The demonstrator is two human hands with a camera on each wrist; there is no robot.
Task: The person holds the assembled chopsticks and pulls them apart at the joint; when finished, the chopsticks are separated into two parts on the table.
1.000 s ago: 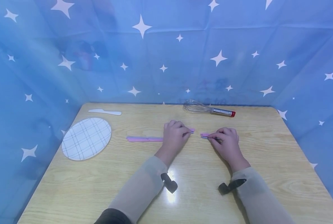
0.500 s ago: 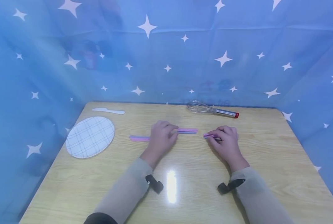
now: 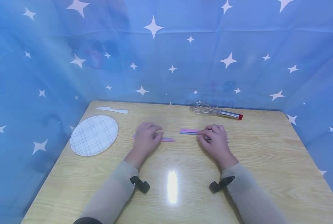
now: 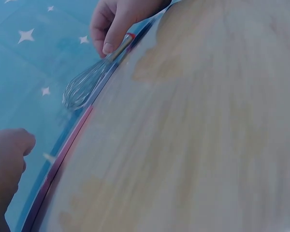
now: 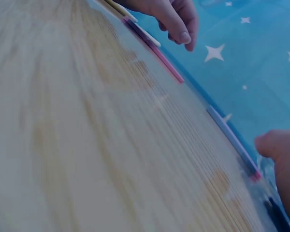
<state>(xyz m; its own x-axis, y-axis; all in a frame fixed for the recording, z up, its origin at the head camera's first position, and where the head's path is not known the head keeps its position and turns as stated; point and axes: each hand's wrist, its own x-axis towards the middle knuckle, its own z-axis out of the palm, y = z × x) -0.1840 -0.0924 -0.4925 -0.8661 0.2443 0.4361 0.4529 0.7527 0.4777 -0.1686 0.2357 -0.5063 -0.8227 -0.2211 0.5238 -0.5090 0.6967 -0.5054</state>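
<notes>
Thin pink and purple straw-like sticks lie in short bundles across the wooden table. In the head view, my left hand (image 3: 146,137) is over the left bundle (image 3: 167,139), its fingers loosely bent and a gap below the thumb. The right wrist view shows those left sticks (image 5: 157,55) beside the left fingertips, with none between them. My right hand (image 3: 214,141) is at the right end of the middle bundle (image 3: 188,131), index finger and thumb apart. More stick ends (image 3: 228,140) show past its far side; the palm hides the rest.
A whisk (image 3: 216,111) with a red-tipped handle lies at the back edge. At the left are a white checked oval plate (image 3: 94,135) and a white plastic knife (image 3: 112,110). A blue star-printed cloth (image 3: 169,49) hangs behind the table.
My left hand has moved left, off the middle bundle and over the left one. My right hand has shifted left to the middle bundle, uncovering the far ends of the right sticks.
</notes>
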